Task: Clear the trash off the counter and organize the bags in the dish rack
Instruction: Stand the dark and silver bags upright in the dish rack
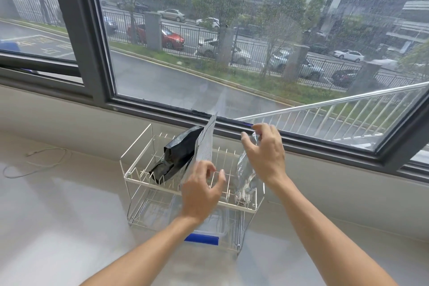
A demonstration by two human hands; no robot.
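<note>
A white wire dish rack (137, 176) stands on the pale counter below the window. In its left slots a black bag (178, 153) leans back to the right. Beside it a flat silver bag (205, 144) stands upright against the black one. At the rack's right end a crinkled silver foil bag (246, 174) stands in the slots; my right hand (264, 153) grips its top edge. My left hand (202, 190) hovers in front of the flat silver bag with fingers spread, holding nothing.
A clear plastic container with a blue lid clip (204, 238) sits on the rack's lower shelf. A thin white cable (34, 162) lies on the counter at the left. The window sill and dark frame (162, 109) run close behind the rack.
</note>
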